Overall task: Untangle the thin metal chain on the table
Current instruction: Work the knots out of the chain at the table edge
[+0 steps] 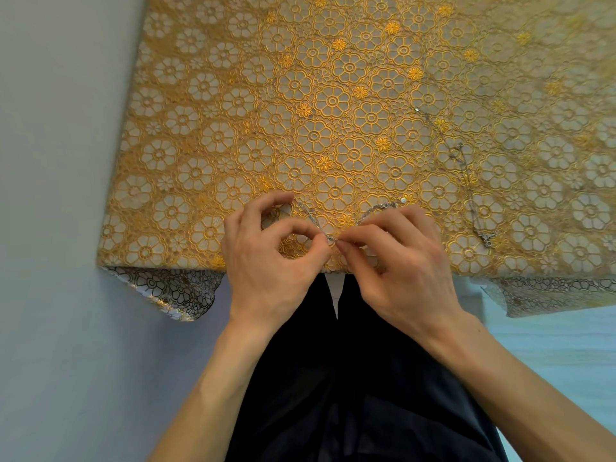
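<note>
At the near edge of the worktop, the left hand and right hand meet, fingers of both pinching the thin chain at its knot. The picking-apart step seems underway; next calls for easing 1 loop free without tightening it.

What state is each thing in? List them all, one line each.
thin chain: small knot pinched between both grips, both ends lying on the tablecloth.
left grip: thumb and forefinger pinch the thin chain.
right grip: fingertips pinch the thin chain.
second chain: lies loose on the right, untouched.
tablecloth: spread flat, near edge hanging over.
</note>
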Action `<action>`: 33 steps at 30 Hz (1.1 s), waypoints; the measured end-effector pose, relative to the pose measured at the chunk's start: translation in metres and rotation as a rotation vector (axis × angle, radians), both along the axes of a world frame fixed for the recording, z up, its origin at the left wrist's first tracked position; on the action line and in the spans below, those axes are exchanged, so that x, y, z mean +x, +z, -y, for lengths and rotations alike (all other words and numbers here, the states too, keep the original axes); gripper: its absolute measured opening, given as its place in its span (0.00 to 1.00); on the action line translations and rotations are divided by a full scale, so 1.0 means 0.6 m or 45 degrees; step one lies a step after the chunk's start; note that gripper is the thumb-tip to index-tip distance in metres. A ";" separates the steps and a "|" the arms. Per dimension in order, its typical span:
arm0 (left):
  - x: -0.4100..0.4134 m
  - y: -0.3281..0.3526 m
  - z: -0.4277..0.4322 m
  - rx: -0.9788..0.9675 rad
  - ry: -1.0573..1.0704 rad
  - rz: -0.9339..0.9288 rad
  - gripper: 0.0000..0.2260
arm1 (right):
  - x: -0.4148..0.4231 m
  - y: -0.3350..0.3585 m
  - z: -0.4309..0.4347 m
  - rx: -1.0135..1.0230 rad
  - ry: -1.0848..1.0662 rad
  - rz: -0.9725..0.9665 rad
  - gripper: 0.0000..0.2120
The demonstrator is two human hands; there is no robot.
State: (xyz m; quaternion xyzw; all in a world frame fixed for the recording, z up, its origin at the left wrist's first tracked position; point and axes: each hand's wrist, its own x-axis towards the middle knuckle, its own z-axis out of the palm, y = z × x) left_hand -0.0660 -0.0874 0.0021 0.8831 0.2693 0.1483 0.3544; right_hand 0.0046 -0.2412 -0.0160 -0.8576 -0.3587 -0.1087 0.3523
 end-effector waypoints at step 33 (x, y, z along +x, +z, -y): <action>-0.004 -0.001 -0.002 0.041 -0.046 0.003 0.08 | -0.009 0.005 -0.015 -0.142 0.027 0.006 0.09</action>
